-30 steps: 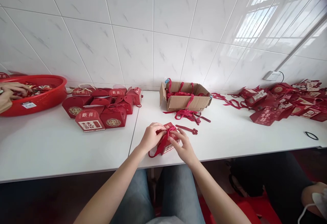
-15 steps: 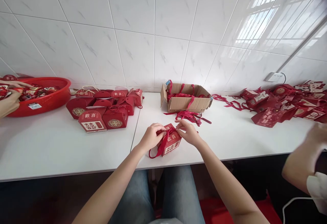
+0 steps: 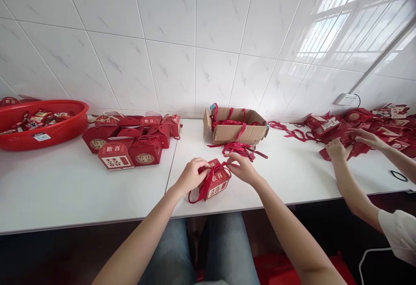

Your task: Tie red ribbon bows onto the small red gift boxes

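A small red gift box (image 3: 218, 185) with white lettering stands near the table's front edge, between my hands. My left hand (image 3: 195, 173) is closed on a red ribbon (image 3: 208, 185) at the top left of the box; one length of it hangs in a curve down the left side. On the box's right, my right hand (image 3: 241, 168) pinches another part of the ribbon, which makes a loop by the box's top right corner. Just behind the box lies a tangle of red ribbons (image 3: 238, 148).
An open cardboard box (image 3: 238, 135) of ribbons stands behind. Left are several red boxes (image 3: 146, 151) and a red basket (image 3: 61, 135) of sweets. At right, a co-worker's hands (image 3: 338, 149) touch a pile of red boxes (image 3: 357, 118).
My right hand has drawn some ribbon into a loop at the box's right. Hands have left the basket at left; the co-worker's hands at right have reached onto the pile.
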`<state>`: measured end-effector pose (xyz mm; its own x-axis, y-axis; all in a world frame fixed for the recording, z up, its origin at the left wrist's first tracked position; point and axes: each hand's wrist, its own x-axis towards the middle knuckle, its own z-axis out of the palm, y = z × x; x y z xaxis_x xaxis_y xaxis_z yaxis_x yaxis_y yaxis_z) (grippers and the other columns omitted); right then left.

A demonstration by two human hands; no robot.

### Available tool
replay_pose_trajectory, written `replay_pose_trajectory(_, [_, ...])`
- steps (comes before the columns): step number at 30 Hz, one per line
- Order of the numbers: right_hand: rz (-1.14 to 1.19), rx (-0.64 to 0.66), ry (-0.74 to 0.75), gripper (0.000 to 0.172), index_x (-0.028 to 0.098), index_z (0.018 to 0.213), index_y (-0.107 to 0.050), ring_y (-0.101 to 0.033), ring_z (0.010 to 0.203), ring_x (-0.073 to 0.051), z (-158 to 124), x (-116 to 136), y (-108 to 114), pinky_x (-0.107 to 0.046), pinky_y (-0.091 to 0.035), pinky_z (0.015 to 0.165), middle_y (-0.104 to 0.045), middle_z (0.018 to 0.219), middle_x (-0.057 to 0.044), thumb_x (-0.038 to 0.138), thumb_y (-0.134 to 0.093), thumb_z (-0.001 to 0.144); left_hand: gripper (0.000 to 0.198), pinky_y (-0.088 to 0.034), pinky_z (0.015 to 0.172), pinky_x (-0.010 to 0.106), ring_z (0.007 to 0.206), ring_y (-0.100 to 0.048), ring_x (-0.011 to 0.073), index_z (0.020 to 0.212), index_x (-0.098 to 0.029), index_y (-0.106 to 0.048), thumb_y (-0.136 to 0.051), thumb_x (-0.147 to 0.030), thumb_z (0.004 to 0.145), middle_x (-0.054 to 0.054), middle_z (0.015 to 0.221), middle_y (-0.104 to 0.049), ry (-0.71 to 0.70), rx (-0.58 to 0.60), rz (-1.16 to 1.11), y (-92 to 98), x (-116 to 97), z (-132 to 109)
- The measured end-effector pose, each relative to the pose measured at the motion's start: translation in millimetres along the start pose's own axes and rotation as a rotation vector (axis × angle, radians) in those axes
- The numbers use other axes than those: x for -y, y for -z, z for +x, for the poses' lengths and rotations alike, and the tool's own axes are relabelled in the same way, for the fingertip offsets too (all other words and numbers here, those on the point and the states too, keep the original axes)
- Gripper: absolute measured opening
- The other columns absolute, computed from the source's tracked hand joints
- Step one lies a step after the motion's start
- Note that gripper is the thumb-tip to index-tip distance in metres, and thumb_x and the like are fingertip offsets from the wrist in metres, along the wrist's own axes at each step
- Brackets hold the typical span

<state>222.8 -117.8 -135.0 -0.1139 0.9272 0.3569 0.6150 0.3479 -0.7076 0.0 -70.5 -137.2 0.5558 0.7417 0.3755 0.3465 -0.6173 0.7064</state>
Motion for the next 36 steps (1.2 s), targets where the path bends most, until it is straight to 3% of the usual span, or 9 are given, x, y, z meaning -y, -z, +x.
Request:
replay_pose_trajectory(2, [-0.064,0.062,0.001,0.034,0.022,0.113,-0.062,-0.061,0.069,-0.016,-8.7,15.3,14.7,-0.031,-0.051,0.067,-0.067,0.08,-0.004,0.027,-0.056,0.08,0.015,-0.05,0.084,0.037,0.09,-0.061,0.02,0.083,-0.02,-0.068,-0.054,-0.02,0.08,0.006,0.091,-0.067,-0.001,-0.001,0.008,0.1,-0.2,0.2])
replay_pose_trajectory(5, [-0.082,0.382,0.012,0.023,0.027,0.094,-0.072,-0.057,0.057,-0.014,-18.2,34.8,37.2,-0.027,-0.047,0.056,-0.066,0.068,0.0,0.036,-0.066,0.074,0.015,-0.05,0.082,0.036,0.088,-0.062,0.0195,0.083,-0.02,-0.068,-0.054,-0.02,0.08,0.006,0.091,-0.067,-0.008,-0.003,0.008,0.7,0.1,0.3])
replay_pose_trajectory(6, [-0.09,0.424,0.006,0.02,0.027,0.089,-0.073,-0.057,0.057,-0.015,-18.8,39.4,41.8,-0.027,-0.046,0.055,-0.067,0.068,-0.001,0.038,-0.066,0.074,0.015,-0.05,0.081,0.036,0.088,-0.061,0.0193,0.083,-0.02,-0.068,-0.053,-0.02,0.08,0.006,0.091,-0.066,-0.013,0.001,0.01,1.2,-0.1,0.3])
replay_pose_trajectory(8, [-0.132,0.334,0.012,0.018,0.027,0.086,-0.074,-0.059,0.064,-0.017,-15.5,45.5,43.7,-0.029,-0.047,0.058,-0.069,0.075,-0.003,0.038,-0.062,0.078,0.014,-0.05,0.081,0.035,0.088,-0.061,0.0195,0.083,-0.02,-0.067,-0.053,-0.02,0.081,0.006,0.09,-0.066,-0.027,0.018,0.028,2.9,-1.7,0.4])
replay_pose_trajectory(11, [-0.192,0.153,0.153,0.023,0.026,0.098,-0.071,-0.061,0.086,-0.022,-2.8,49.6,29.4,-0.034,-0.049,0.074,-0.069,0.093,-0.005,0.026,-0.054,0.084,0.014,-0.049,0.082,0.035,0.09,-0.06,0.0201,0.083,-0.02,-0.065,-0.051,-0.02,0.082,0.005,0.088,-0.065,-0.039,0.057,0.077,6.7,-6.5,1.1])
replay_pose_trajectory(14, [-0.237,0.208,0.298,0.035,0.028,0.108,-0.067,-0.059,0.094,-0.021,9.6,48.1,6.9,-0.034,-0.048,0.078,-0.067,0.104,-0.005,0.012,-0.048,0.083,0.015,-0.049,0.079,0.035,0.088,-0.059,0.0202,0.081,-0.02,-0.063,-0.047,-0.02,0.083,0.005,0.086,-0.064,-0.057,0.107,0.127,11.3,-11.2,3.0])
replay_pose_trajectory(19, [-0.354,0.234,0.364,0.038,0.025,0.098,-0.07,-0.06,0.086,-0.019,15.5,35.3,-16.3,-0.03,-0.046,0.07,-0.067,0.096,-0.007,0.004,-0.043,0.081,0.018,-0.049,0.077,0.034,0.082,-0.059,0.0197,0.079,-0.02,-0.061,-0.044,-0.018,0.082,0.005,0.083,-0.062,-0.076,0.176,0.183,16.4,-12.4,8.1])
replay_pose_trajectory(31, [-0.433,0.202,0.419,0.036,0.026,0.087,-0.073,-0.055,0.079,-0.018,10.7,27.4,-19.3,-0.029,-0.042,0.066,-0.067,0.094,-0.007,0.009,-0.04,0.086,0.016,-0.048,0.066,0.032,0.074,-0.057,0.0198,0.073,-0.02,-0.054,-0.041,-0.014,0.081,0.005,0.079,-0.057,-0.109,0.218,0.371,20.0,-17.2,13.7])
replay_pose_trajectory(36, [-0.443,0.198,0.436,0.038,0.026,0.09,-0.073,-0.054,0.08,-0.02,9.1,25.9,-19.7,-0.031,-0.042,0.067,-0.067,0.095,-0.007,0.009,-0.04,0.088,0.012,-0.048,0.074,0.033,0.085,-0.058,0.0199,0.083,-0.021,-0.055,-0.043,-0.018,0.082,0.004,0.087,-0.061,-0.095,0.195,0.223,23.2,-13.1,9.9])
